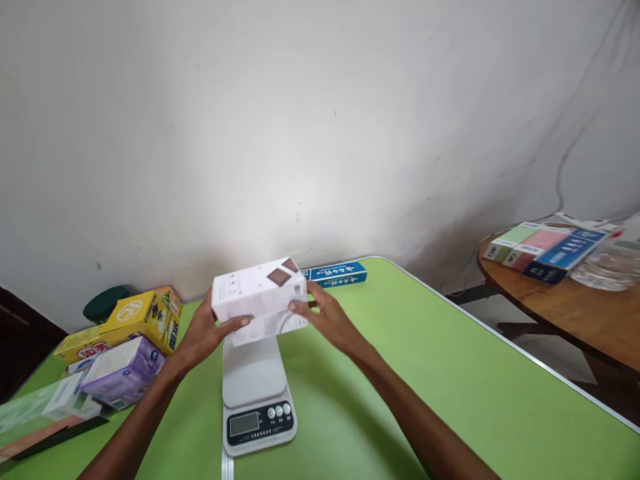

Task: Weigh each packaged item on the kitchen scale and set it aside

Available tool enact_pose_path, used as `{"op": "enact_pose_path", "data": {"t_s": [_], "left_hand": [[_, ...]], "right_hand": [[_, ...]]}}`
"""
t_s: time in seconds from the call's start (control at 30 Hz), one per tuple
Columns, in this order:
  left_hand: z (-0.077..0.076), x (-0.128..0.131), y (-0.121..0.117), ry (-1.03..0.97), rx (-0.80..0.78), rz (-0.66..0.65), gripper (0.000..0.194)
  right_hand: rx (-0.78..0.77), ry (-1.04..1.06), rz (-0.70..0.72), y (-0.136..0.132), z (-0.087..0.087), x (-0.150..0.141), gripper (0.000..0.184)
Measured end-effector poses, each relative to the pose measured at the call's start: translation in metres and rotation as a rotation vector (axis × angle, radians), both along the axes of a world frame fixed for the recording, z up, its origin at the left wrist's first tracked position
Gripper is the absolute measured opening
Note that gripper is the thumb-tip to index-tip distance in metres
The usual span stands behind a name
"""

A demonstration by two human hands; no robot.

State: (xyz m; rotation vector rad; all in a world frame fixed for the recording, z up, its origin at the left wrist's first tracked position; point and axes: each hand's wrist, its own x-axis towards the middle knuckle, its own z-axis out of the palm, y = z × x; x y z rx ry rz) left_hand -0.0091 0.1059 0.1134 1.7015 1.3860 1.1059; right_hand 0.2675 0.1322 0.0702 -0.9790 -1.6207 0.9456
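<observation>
A white printed cardboard box (260,300) is held up between both hands over the far end of a kitchen scale. My left hand (210,333) grips its left end, thumb along the near face. At the right end, my right hand (325,313) closes around the box with the thumb in front. Below it the white digital scale (255,380) lies flat, with its small display and several round buttons facing me. The box hides the back of the scale's platform. Just behind my right hand lies a long blue toothpaste box (337,273).
On the left of the green table (425,373) are yellow boxes (140,320), a purple tissue pack (125,373), a green carton (40,413) and a dark green round lid (105,303). A wooden table (590,313) at right bears coloured boxes (545,247). A wall rises behind.
</observation>
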Motion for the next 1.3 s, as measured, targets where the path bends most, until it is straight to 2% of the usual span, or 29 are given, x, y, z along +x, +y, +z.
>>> {"op": "enact_pose_path", "data": {"t_s": [0.1,0.2,0.27,0.37,0.5,0.67,0.87,1.0,1.1,1.23,1.3], "left_hand": [[0.004,0.042,0.049,0.004,0.080,0.021,0.079],[0.000,0.084,0.101,-0.016,0.167,0.037,0.072],[-0.006,0.105,0.130,-0.032,0.226,0.036,0.069],[-0.018,0.125,0.160,-0.052,0.267,0.000,0.068],[-0.034,0.135,0.176,-0.005,0.267,-0.046,0.073],[-0.046,0.139,0.178,-0.003,0.220,-0.057,0.073],[-0.055,0.140,0.177,-0.026,0.110,-0.044,0.067],[-0.066,0.144,0.178,-0.033,0.055,-0.033,0.069],[-0.074,0.147,0.179,-0.027,-0.006,-0.048,0.077],[-0.078,0.154,0.180,-0.070,-0.057,-0.060,0.087],[-0.077,0.159,0.179,-0.083,-0.057,-0.059,0.093]], "right_hand": [[0.030,-0.026,-0.106,0.050,0.012,0.030,0.059],[0.033,-0.110,-0.119,0.096,0.011,0.064,0.074],[0.035,-0.326,-0.136,0.122,0.001,0.084,0.083],[0.021,-0.710,-0.228,0.150,-0.025,0.105,0.088],[0.013,-0.853,-0.223,0.168,-0.059,0.109,0.087],[0.042,-0.928,-0.174,0.166,-0.076,0.114,0.076],[0.126,-0.952,-0.171,0.143,-0.087,0.133,0.072],[0.214,-0.903,-0.265,0.120,-0.096,0.140,0.065],[0.251,-0.881,-0.388,0.103,-0.102,0.143,0.062],[0.220,-0.821,-0.588,0.093,-0.111,0.141,0.060],[0.195,-0.785,-0.604,0.094,-0.114,0.138,0.061]]}}
